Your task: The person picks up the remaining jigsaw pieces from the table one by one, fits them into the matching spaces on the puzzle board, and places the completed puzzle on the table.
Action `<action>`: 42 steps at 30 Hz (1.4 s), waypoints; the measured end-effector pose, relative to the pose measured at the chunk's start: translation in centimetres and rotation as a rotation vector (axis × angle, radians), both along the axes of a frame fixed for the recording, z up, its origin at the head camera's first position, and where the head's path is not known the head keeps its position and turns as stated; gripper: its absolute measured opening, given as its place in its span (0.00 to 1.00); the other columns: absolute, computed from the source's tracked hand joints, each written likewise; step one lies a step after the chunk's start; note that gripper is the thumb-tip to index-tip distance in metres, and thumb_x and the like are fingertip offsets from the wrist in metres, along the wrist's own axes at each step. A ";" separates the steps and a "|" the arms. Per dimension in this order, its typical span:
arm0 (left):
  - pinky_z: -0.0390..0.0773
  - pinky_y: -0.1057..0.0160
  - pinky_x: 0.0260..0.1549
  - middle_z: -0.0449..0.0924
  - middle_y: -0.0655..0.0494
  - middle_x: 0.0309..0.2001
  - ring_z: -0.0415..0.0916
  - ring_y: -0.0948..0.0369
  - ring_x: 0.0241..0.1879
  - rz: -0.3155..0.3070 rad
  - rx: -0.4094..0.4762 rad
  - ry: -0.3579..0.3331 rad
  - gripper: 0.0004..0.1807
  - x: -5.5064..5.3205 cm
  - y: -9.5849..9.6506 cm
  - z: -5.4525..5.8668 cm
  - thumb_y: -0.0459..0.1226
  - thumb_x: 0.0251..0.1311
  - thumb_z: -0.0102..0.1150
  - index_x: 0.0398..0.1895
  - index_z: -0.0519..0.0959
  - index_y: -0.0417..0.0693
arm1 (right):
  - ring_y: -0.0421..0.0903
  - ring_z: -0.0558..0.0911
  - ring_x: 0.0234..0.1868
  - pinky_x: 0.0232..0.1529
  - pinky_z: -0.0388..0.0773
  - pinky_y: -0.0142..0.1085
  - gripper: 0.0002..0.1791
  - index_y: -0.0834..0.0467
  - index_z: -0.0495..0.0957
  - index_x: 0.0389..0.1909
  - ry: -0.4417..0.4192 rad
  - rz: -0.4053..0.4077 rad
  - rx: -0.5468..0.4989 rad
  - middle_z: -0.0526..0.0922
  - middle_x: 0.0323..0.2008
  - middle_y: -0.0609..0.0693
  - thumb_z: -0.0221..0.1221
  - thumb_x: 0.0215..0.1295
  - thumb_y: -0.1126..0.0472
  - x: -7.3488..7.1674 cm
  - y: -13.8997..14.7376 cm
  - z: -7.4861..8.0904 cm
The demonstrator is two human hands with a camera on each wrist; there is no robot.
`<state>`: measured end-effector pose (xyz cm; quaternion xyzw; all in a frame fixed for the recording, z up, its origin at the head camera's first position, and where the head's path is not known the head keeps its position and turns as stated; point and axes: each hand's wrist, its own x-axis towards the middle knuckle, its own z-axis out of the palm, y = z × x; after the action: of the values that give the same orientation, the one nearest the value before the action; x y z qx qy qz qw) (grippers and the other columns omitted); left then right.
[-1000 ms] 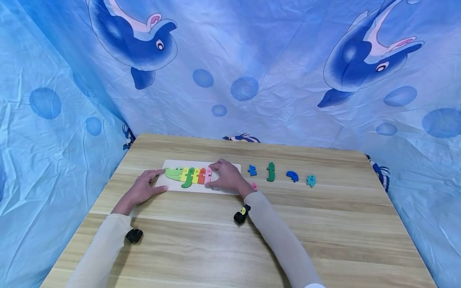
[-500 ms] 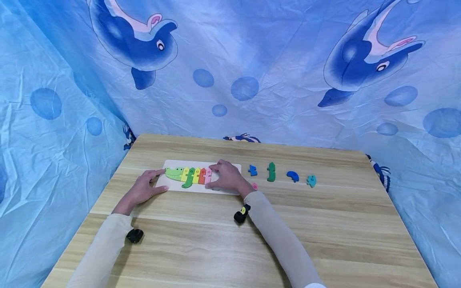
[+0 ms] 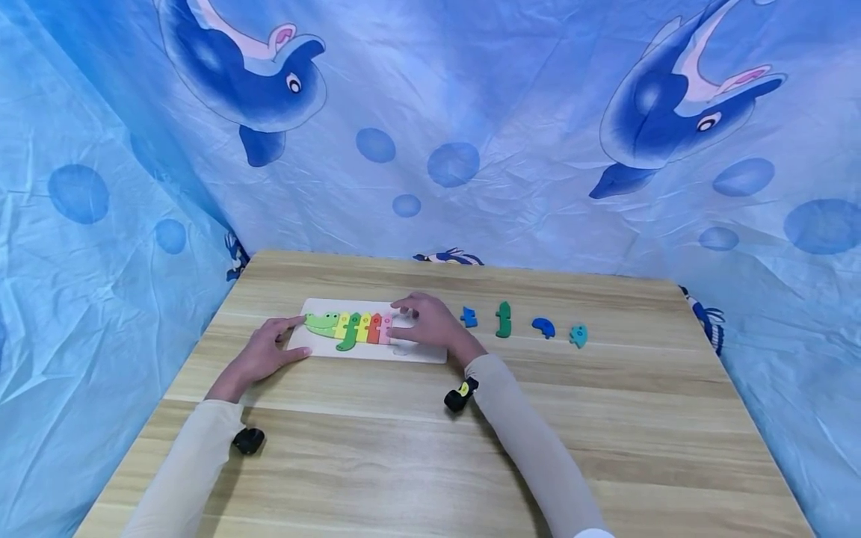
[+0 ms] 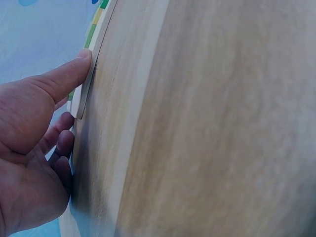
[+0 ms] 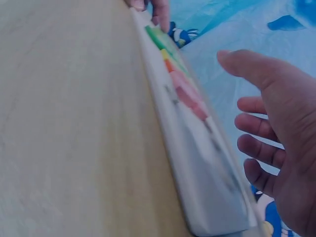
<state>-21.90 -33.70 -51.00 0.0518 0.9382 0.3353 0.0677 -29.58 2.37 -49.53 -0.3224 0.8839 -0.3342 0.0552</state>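
A white puzzle board (image 3: 430, 356) lies on the wooden table. Set in its left part are a light-green crocodile head (image 3: 321, 324) and a row of yellow, green, red and pink body pieces. My left hand (image 3: 264, 350) grips the board's left end, thumb at the near edge and a finger at the far corner. Just beyond the pink piece (image 3: 386, 329), my right hand (image 3: 433, 325) hovers over the board's right part, thumb apart from the loosely curled fingers. In the right wrist view, nothing lies between the right hand's thumb and fingers (image 5: 256, 143).
To the right of the board lie a blue piece (image 3: 468, 317), a dark-green leg piece (image 3: 503, 320), a dark-blue curved piece (image 3: 543, 327) and a teal piece (image 3: 578, 335). A blue dolphin-print cloth (image 3: 525, 209) hangs behind the table (image 3: 377, 448).
My right hand has come off the pink piece, rising and shifting slightly right, its thumb moving away from the near side. A loose pink piece is now hidden by the right wrist. My left hand stays put.
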 end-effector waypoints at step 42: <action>0.61 0.30 0.64 0.57 0.27 0.71 0.61 0.31 0.67 0.004 -0.027 -0.014 0.45 0.0 0.1 0.2 0.51 0.65 0.68 0.78 0.61 0.41 | 0.53 0.79 0.47 0.43 0.79 0.48 0.35 0.53 0.79 0.65 0.003 -0.129 -0.044 0.81 0.50 0.55 0.73 0.59 0.43 4.9 14.4 1.4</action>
<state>-21.93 -33.58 -50.78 0.0465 0.9423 0.3231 0.0744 -24.66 16.73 -48.12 -0.2664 0.8954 -0.3558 0.0252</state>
